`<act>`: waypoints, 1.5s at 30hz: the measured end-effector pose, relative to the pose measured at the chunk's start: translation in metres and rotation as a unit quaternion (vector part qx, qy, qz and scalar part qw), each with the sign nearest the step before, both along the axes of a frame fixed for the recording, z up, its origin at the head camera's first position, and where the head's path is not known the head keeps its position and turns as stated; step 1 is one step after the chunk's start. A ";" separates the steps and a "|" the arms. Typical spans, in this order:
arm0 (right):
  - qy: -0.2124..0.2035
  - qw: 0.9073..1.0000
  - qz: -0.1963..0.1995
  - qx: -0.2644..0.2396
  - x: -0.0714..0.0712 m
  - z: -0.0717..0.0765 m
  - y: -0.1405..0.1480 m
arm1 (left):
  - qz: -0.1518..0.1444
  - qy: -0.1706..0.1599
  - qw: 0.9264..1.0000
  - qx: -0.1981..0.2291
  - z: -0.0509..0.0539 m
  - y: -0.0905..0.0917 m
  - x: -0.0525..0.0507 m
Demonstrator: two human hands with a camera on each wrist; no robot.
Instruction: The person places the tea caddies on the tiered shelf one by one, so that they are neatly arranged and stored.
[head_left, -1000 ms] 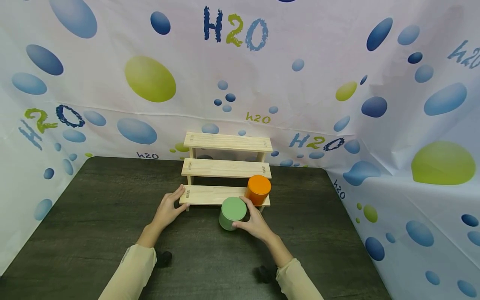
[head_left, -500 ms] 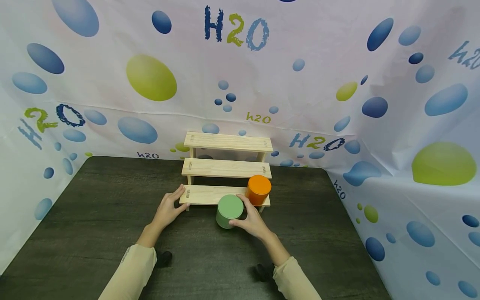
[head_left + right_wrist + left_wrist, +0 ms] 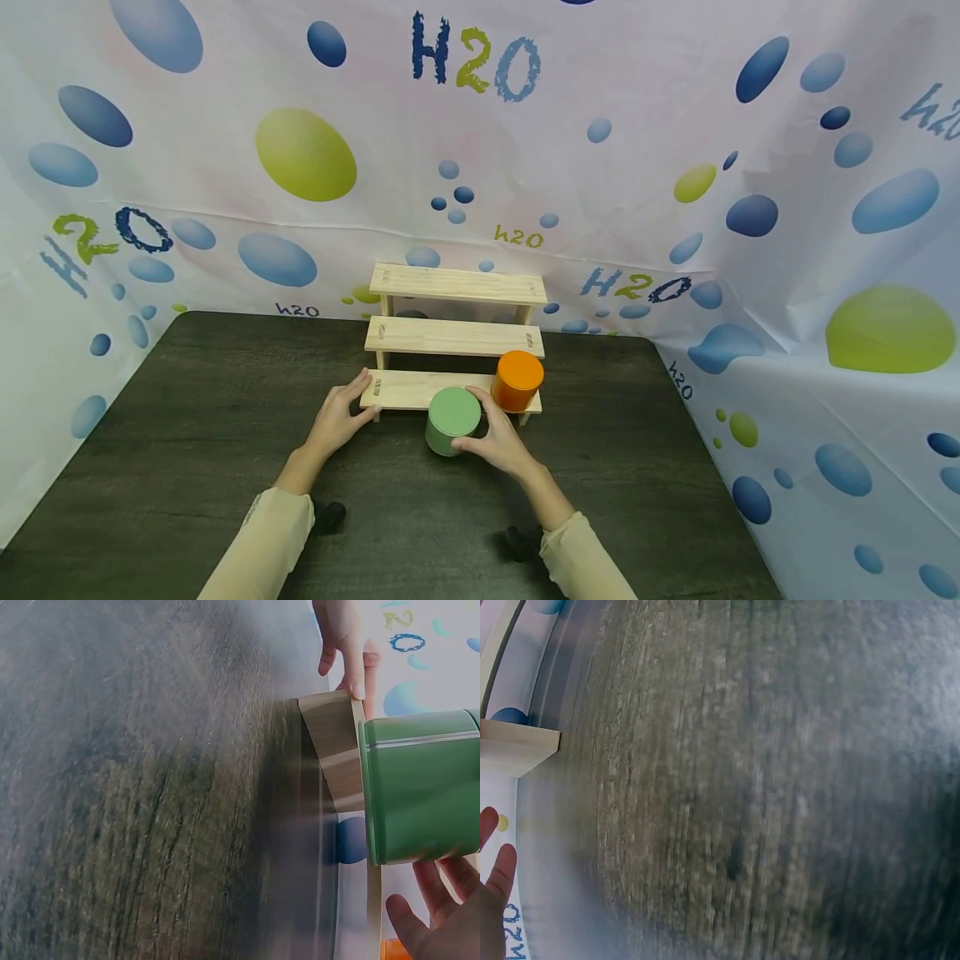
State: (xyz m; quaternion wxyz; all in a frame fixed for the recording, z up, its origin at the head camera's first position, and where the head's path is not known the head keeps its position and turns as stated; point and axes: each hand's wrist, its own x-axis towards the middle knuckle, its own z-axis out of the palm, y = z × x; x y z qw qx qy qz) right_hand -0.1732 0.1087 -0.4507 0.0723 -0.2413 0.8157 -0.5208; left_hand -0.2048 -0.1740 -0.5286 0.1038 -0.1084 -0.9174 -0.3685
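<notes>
A green cylindrical canister [image 3: 453,417] is in my right hand [image 3: 498,435], which holds it from its right side with thumb and fingers. In the head view it overlaps the front edge of the lowest tier of a three-tier wooden shelf [image 3: 450,336]. The right wrist view shows the same canister [image 3: 424,787] with its base level with the board's edge. My left hand [image 3: 336,423] grips the left end of the lowest tier, thumb at the front edge and fingers toward the back. An orange cylindrical canister [image 3: 517,383] stands on that tier's right end.
The shelf stands on a dark wood-grain table [image 3: 187,433] near its back edge. Behind and at the sides hangs a white curtain [image 3: 600,192] printed with blue and green bubbles. Dark round objects [image 3: 330,518] show beside both wrists.
My right hand has moved the green canister a little left and toward the shelf, away from the orange canister. The left hand stays at the shelf's end.
</notes>
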 end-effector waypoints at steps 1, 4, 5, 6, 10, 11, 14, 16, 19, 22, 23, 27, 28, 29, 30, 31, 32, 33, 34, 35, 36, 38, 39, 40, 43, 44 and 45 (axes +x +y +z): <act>0.000 1.000 0.000 0.000 0.000 0.000 0.000 | 0.000 -0.001 1.000 0.000 0.000 0.000 0.000; 0.002 1.000 0.000 0.000 0.000 0.000 -0.001 | 0.001 -0.004 1.000 0.000 0.000 0.000 0.001; 0.002 1.000 0.001 -0.001 0.000 0.000 -0.001 | 0.001 -0.004 1.000 -0.001 0.000 0.000 0.001; 0.003 1.000 0.001 -0.002 0.000 0.000 -0.001 | 0.002 -0.004 1.000 -0.002 0.000 0.000 0.001; 0.003 1.000 0.003 -0.004 0.000 0.001 -0.002 | 0.002 0.000 1.000 -0.001 0.000 -0.001 0.001; 0.001 1.000 0.004 -0.005 0.000 0.001 -0.003 | 0.002 0.000 1.000 -0.001 0.000 -0.001 0.001; -0.005 1.000 0.002 -0.003 0.000 0.002 -0.004 | 0.002 0.000 1.000 0.002 0.000 -0.001 0.002; -0.008 1.000 -0.001 -0.001 -0.001 0.002 -0.004 | 0.002 0.000 1.000 0.001 0.000 -0.002 0.002; -0.008 1.000 -0.005 0.004 -0.002 0.004 -0.005 | 0.003 0.001 1.000 -0.001 0.000 -0.002 0.002; -0.003 1.000 -0.004 0.002 -0.003 0.005 -0.006 | 0.004 0.000 1.000 -0.001 0.000 -0.002 0.002; 0.000 1.000 -0.003 0.001 -0.003 0.006 -0.006 | 0.004 -0.001 1.000 -0.001 0.000 -0.002 0.001; 0.005 1.000 -0.001 -0.004 -0.004 0.007 -0.007 | 0.002 -0.005 1.000 -0.001 0.000 -0.002 0.001; 0.005 1.000 -0.001 -0.004 -0.004 0.007 -0.008 | 0.002 -0.005 1.000 -0.001 0.000 -0.002 0.001; 0.005 1.000 -0.001 -0.005 -0.005 0.007 -0.008 | 0.001 -0.005 1.000 -0.002 0.000 -0.002 0.000; 0.005 1.000 -0.001 -0.005 -0.005 0.007 -0.008 | 0.001 -0.004 1.000 -0.003 0.000 -0.002 0.000; 0.004 1.000 -0.001 -0.006 -0.005 0.007 -0.009 | 0.001 -0.004 1.000 -0.003 -0.001 -0.002 0.000; 0.004 1.000 -0.002 -0.005 -0.006 0.006 -0.009 | 0.000 -0.004 1.000 -0.003 -0.001 -0.002 0.000; 0.005 1.000 -0.002 -0.005 -0.006 0.006 -0.009 | 0.000 -0.003 1.000 -0.004 -0.001 -0.003 0.000; 0.004 1.000 -0.003 -0.005 -0.007 0.005 -0.010 | 0.000 -0.003 1.000 -0.004 -0.002 -0.003 -0.001; 0.004 1.000 -0.004 -0.006 -0.007 0.005 -0.010 | 0.000 -0.003 1.000 -0.004 -0.002 -0.003 -0.001; 0.003 1.000 -0.005 -0.007 -0.008 0.004 -0.010 | 0.000 -0.003 1.000 -0.003 -0.002 -0.003 -0.001; -0.001 1.000 -0.007 -0.008 -0.009 0.003 -0.011 | 0.000 -0.003 1.000 -0.003 -0.003 -0.003 -0.001; -0.001 1.000 -0.008 -0.010 -0.010 0.003 -0.011 | 0.001 -0.002 1.000 -0.003 -0.002 -0.003 -0.001; -0.001 1.000 -0.008 -0.011 -0.010 0.003 -0.011 | 0.000 -0.002 1.000 -0.002 -0.002 -0.002 0.000; 0.001 1.000 -0.010 -0.017 -0.011 0.002 -0.012 | -0.002 -0.001 1.000 -0.001 -0.002 -0.002 0.000; 0.001 1.000 -0.011 -0.019 -0.012 0.002 -0.012 | -0.002 0.000 1.000 -0.001 -0.002 -0.002 0.000; 0.001 1.000 -0.011 -0.020 -0.012 0.001 -0.012 | -0.003 -0.001 1.000 -0.001 -0.002 -0.001 0.000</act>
